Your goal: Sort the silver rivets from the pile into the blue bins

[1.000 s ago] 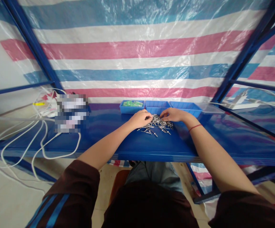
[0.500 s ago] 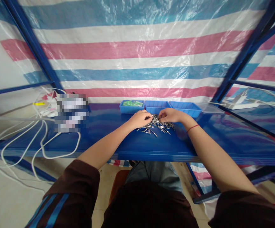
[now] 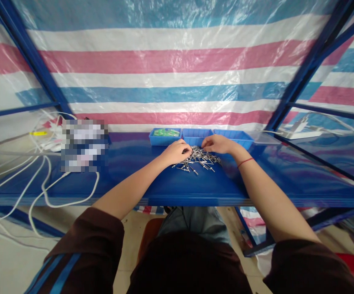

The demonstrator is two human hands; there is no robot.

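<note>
A loose pile of silver blind rivets (image 3: pixel 200 157) lies on the blue table. My left hand (image 3: pixel 177 152) rests at the pile's left side, its fingers curled together and turned in toward the rivets. What is between those fingertips is too small to make out. Over the pile's back right edge is my right hand (image 3: pixel 217 144), with thumb and fingers bent into a pinch. Any rivet in it is hidden. Just behind the hands stand three blue bins: the left bin (image 3: pixel 164 142) holds green-wrapped things, beside a middle bin (image 3: pixel 198 134) and a right bin (image 3: pixel 241 139).
White cables (image 3: pixel 69 204) loop over the left end of the blue table (image 3: pixel 128 179), near a blurred-out object (image 3: pixel 85 145). A clear flat sheet (image 3: pixel 267 139) and a white power strip (image 3: pixel 302 132) lie at right. Blue frame posts flank a striped tarp (image 3: pixel 177 61).
My right hand has lifted slightly up and back from the rivets toward the bins. My left hand stays at the pile's left side. The whole view has shifted a little.
</note>
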